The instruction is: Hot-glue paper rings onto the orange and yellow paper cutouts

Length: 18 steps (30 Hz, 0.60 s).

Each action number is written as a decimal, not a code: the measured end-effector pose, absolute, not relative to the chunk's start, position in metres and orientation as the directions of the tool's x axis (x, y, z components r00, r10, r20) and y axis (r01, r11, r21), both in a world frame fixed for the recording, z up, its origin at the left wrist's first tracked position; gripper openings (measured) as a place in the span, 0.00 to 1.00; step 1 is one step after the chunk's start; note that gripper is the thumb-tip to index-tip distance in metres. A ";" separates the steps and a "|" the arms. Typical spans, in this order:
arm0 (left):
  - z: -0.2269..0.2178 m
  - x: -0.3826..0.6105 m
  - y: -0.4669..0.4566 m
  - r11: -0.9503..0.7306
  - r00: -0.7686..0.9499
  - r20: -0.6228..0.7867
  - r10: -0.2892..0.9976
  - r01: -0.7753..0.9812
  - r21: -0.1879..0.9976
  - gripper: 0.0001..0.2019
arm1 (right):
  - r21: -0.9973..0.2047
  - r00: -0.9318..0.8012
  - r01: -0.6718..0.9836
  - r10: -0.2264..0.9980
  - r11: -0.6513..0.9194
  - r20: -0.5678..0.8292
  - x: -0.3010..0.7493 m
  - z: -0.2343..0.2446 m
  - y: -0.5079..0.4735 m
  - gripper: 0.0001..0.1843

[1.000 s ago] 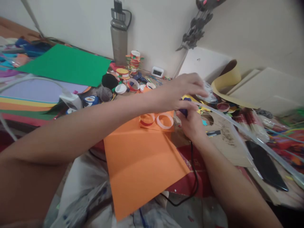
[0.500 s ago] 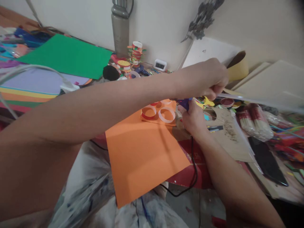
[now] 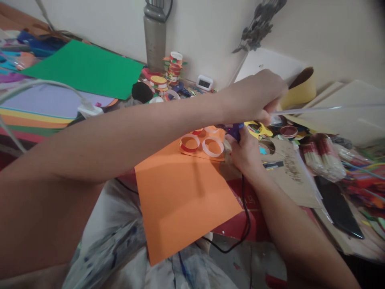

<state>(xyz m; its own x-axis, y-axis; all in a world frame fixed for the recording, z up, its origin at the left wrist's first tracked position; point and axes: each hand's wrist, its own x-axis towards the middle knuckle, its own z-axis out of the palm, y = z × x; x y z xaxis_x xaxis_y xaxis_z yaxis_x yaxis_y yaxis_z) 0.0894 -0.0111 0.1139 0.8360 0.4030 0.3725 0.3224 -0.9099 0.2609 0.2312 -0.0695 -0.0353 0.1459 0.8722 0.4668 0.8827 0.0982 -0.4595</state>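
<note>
My left hand point(image 3: 258, 96) reaches across my right arm and is closed in a pinch on one end of a long clear glue stick point(image 3: 319, 108), which points right and lies nearly level above the clutter. My right hand point(image 3: 245, 154) is wrapped round a purple glue gun point(image 3: 233, 129); its black cord point(image 3: 245, 224) trails down toward me. Just left of the gun, red and white paper rings point(image 3: 203, 144) sit on a small orange piece at the far corner of a large orange sheet point(image 3: 183, 196).
A green sheet point(image 3: 81, 70) and stacked coloured paper point(image 3: 39, 112) lie at the left. A grey bottle point(image 3: 155, 34), stacked paper rings point(image 3: 174, 64) and a small clock point(image 3: 203, 83) stand at the wall. Cardboard point(image 3: 288, 172), bundled sticks point(image 3: 321, 156) and a black blade-like object point(image 3: 337, 206) crowd the right.
My left hand closed on the clear glue stick and lifted it from a downward slant to nearly level. My right hand kept its grip on the glue gun.
</note>
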 end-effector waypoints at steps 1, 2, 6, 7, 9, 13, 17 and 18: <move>0.113 0.089 -0.011 -0.904 0.826 0.376 0.420 0.343 0.257 0.18 | -0.462 0.145 0.881 0.874 0.099 0.464 0.231 -0.035 -0.070 0.19; 0.112 0.088 -0.011 -0.894 0.812 0.381 0.442 0.365 0.258 0.18 | -0.464 0.146 0.881 0.876 0.097 0.460 0.231 -0.034 -0.070 0.18; 0.105 0.088 -0.010 -0.882 0.791 0.395 0.468 0.393 0.258 0.12 | -0.475 0.156 0.875 0.876 0.091 0.455 0.231 -0.035 -0.069 0.15; 0.103 0.088 -0.009 -0.891 0.798 0.400 0.451 0.378 0.252 0.10 | -0.480 0.160 0.872 0.872 0.095 0.462 0.231 -0.036 -0.068 0.14; 0.099 0.089 -0.008 -0.917 0.816 0.422 0.394 0.322 0.235 0.05 | -0.489 0.170 0.867 0.861 0.101 0.480 0.232 -0.039 -0.067 0.13; 0.088 0.088 -0.004 -0.949 0.838 0.450 0.309 0.241 0.203 0.05 | -0.500 0.181 0.859 0.848 0.111 0.499 0.234 -0.041 -0.066 0.13; 0.071 0.072 0.009 -0.938 0.764 0.587 0.267 0.067 0.340 0.08 | -0.543 0.187 0.829 0.849 0.133 0.493 0.237 -0.038 -0.066 0.15; 0.064 0.064 0.015 -0.908 0.704 0.622 0.343 0.080 0.410 0.08 | -0.564 0.193 0.816 0.860 0.126 0.472 0.237 -0.037 -0.067 0.16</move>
